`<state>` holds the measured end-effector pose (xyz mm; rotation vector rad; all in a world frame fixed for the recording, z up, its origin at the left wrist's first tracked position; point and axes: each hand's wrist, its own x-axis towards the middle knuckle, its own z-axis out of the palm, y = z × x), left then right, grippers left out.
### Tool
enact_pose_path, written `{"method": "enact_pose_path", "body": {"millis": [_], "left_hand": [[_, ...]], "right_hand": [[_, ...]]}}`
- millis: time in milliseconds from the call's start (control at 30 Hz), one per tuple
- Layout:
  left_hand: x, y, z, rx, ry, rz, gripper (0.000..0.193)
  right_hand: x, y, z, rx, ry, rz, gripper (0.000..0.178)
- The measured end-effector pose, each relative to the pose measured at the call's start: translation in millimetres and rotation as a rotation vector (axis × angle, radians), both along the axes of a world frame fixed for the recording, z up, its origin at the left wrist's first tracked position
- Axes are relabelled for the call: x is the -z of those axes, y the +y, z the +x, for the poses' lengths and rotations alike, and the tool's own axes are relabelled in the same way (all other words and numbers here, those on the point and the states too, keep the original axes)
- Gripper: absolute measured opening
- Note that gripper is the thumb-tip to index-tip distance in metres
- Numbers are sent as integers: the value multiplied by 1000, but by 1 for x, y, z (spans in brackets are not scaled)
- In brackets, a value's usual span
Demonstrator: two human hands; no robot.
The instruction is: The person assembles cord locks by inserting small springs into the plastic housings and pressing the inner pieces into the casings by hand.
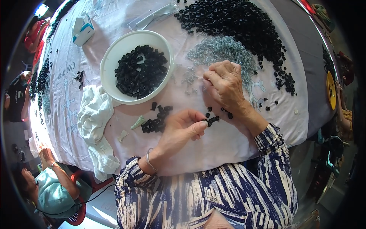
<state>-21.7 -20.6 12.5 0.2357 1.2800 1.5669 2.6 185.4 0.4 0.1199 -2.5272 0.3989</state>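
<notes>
My left hand [182, 129] is pinched on a small black plastic piece [213, 119], held just above the cloth near the table's front. Its fingertips cover part of the piece. To the right and farther off, my right hand [225, 82] is closed, its fingers curled down at the near edge of a heap of tiny silvery pieces [223, 49]. What its fingertips hold, if anything, is hidden. Beside my left hand lies a small cluster of black plastic pieces [154, 124]. A white bowl [107, 82] holds many more of them.
A large heap of black pieces [236, 19] covers the far right. Left of the bowl are a crumpled white cloth [93, 118] and a small box [82, 30]. A clear plastic packet [156, 15] lies behind it. Other people sit around the table, one [57, 189] at lower left.
</notes>
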Motion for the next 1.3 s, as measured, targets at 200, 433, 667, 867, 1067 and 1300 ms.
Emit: {"method": "enact_pose_path", "body": {"millis": [200,433,667,867,1067,1300], "left_hand": [[5,-4,2,-137,79,45,21],[5,0,6,-189,171,94,21],[3,0,8,-170,337,9,20],[5,0,4,-145,183,58,17],[3,-4,-7,-145,-163,133,15],[2,-1,-10,-173,-202,192,13]], "right_hand": [[-24,-2,29,-350,-234,-580,17],[-43,-13,44,-424,-287,-411,19],[-43,-19,48,-418,-298,-216,24],[-45,-24,52,-381,-191,-265,25],[-45,6,48,-299,-240,-332,20],[-23,3,45,-283,-424,-307,16]]}}
